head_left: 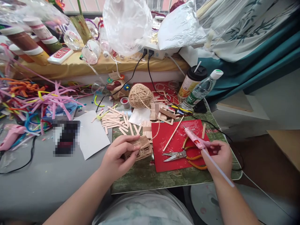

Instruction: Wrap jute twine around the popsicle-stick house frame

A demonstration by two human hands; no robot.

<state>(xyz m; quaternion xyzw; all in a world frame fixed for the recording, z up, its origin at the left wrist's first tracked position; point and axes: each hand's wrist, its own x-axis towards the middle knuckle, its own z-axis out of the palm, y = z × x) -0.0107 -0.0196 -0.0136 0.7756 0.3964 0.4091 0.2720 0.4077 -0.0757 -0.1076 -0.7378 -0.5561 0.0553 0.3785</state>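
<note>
Gripping a small twine-wrapped stick frame point(140, 149), the left hand point(117, 159) has its fingers clamped on it just above the desk point(47, 184). To its right, beyond the scissors point(179, 154), the right hand point(219, 157) clasps a pink glue gun point(194, 137), its nozzle angled up-left.

- no text, brand, number or sign legible anywhere in view;
- water bottle point(201, 90): green label, print too small to read;
- lidded cup point(191, 82): yellow-and-white printed wrap, lettering unresolved;
- red-and-white flat device point(60, 55): rows of marks, unreadable;
- pixelated patch point(66, 138): content obscured
</note>
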